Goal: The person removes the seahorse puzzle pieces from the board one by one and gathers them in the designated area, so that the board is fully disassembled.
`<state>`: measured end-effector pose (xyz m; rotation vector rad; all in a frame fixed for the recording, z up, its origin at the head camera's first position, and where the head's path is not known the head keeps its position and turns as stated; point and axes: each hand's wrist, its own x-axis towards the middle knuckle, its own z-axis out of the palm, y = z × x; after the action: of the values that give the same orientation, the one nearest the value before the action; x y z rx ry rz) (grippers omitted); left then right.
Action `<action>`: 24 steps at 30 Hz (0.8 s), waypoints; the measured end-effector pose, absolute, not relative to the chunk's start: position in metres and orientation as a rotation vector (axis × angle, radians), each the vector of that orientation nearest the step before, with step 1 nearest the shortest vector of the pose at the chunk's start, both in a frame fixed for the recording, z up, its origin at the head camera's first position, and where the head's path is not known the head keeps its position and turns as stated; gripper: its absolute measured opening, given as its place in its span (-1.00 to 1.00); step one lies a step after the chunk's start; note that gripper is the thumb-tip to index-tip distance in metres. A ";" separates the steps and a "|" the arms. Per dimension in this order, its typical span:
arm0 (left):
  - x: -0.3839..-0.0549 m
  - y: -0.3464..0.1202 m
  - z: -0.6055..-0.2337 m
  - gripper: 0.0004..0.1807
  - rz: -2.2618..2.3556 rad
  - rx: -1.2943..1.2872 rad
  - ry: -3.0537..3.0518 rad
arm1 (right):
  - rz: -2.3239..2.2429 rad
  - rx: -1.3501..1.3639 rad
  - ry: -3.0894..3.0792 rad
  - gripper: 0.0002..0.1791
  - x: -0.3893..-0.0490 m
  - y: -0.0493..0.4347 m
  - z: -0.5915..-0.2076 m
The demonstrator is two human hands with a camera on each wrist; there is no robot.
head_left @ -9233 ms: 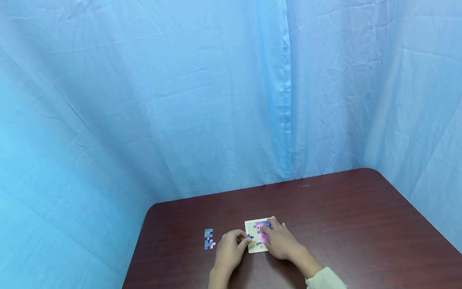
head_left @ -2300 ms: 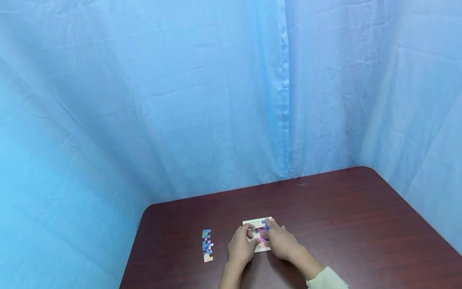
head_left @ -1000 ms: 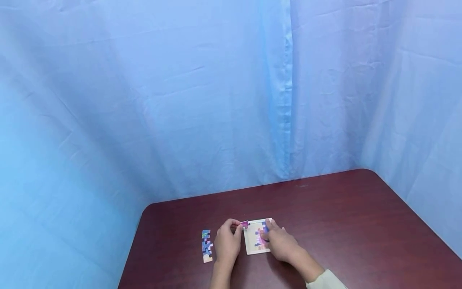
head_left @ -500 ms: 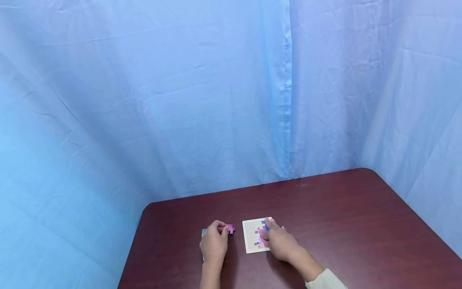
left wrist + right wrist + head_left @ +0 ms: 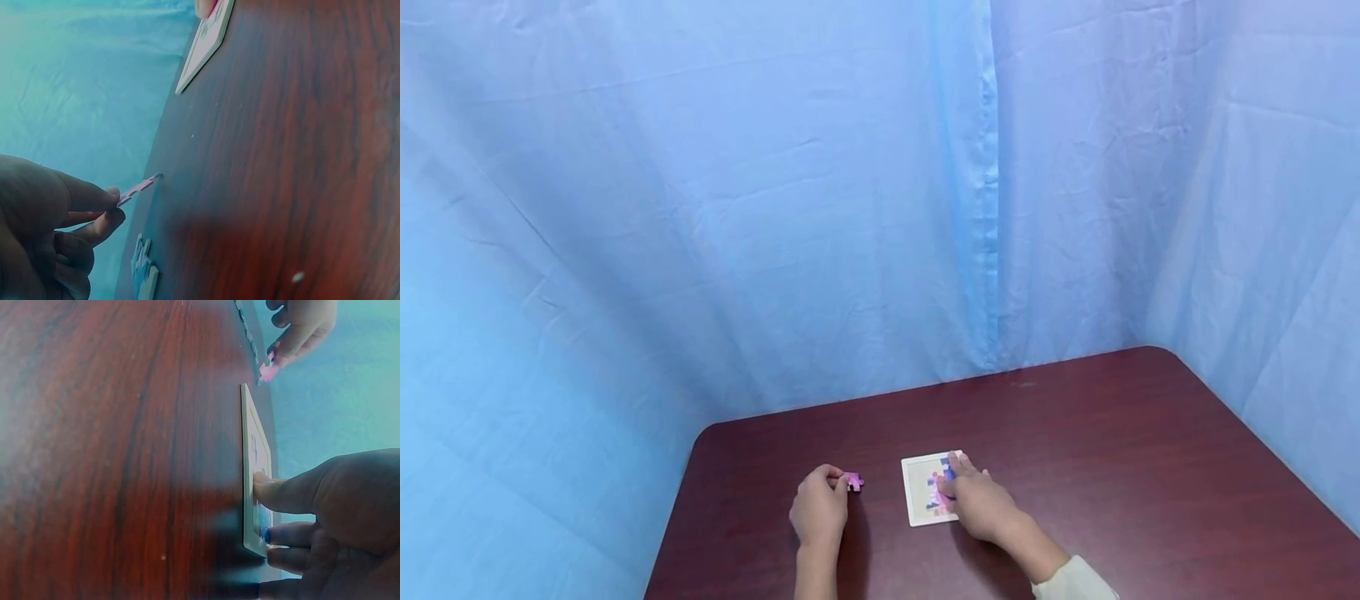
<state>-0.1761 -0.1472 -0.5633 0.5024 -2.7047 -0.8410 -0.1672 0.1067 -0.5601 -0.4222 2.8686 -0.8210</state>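
Note:
A pink jigsaw piece is pinched between thumb and forefinger of my left hand, held above the table left of the puzzle tray. The left wrist view shows this piece edge-on, tilted. My right hand rests on the tray's right side, thumb pressing on fitted pieces and extended fingers along the far right edge. In the right wrist view the thumb lies flat on the tray's picture. The tray's left part is bare; the right part is partly covered by the hand.
Loose jigsaw pieces lie on the table below the left hand, hidden behind it in the head view. The dark red-brown table is bordered by pale blue curtains at the back and sides.
My left hand has lifted the pink piece out of the tray and carried it left, over the loose pieces. Earlier, another piece joined the loose column. The right hand stays on the tray.

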 end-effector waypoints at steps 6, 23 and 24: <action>-0.175 -0.154 -0.564 -0.93 -0.848 0.537 -2.727 | -0.804 -0.403 2.860 -0.63 -0.167 0.106 -0.558; -0.177 -0.162 -0.565 -0.94 -0.783 0.551 -2.795 | -0.792 -0.409 2.871 -0.63 -0.167 0.107 -0.561; -0.176 -0.162 -0.565 -0.94 -0.777 0.548 -2.787 | -0.795 -0.406 2.870 -0.62 -0.166 0.107 -0.561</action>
<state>-0.1762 -0.1616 -0.5653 0.5480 -2.7872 -0.7771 -0.1664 0.1068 -0.5609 -0.4057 2.8703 -0.7948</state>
